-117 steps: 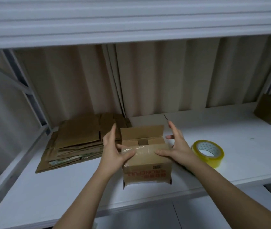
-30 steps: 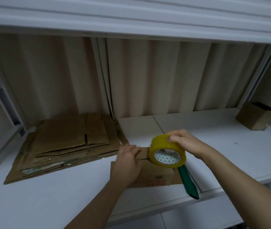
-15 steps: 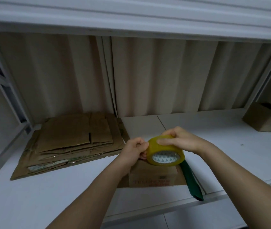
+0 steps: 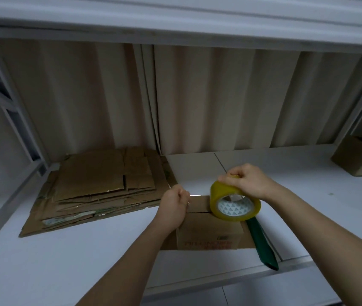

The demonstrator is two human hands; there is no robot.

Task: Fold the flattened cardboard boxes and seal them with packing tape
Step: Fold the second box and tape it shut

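Observation:
A small folded cardboard box point(image 4: 211, 235) with red print stands near the front edge of the white shelf point(image 4: 308, 195). Above it my right hand point(image 4: 245, 181) grips the top of a yellow tape roll point(image 4: 234, 202) held on edge. My left hand point(image 4: 174, 203) is curled just left of the roll and pinches the tape's free end; a short shiny strip stretches between hand and roll over the box top. A stack of flattened cardboard boxes point(image 4: 100, 188) lies at the back left.
A green-handled tool point(image 4: 262, 244) lies on the shelf just right of the box, reaching the front edge. Another folded brown box point(image 4: 359, 159) stands at the far right. Cardboard sheets point(image 4: 197, 96) line the back wall under a low upper shelf point(image 4: 175, 21).
My hands have drawn apart: the left moved left with the tape end, the right lifted the roll slightly right. About four seconds ago both hands held the box and the roll lay on the shelf.

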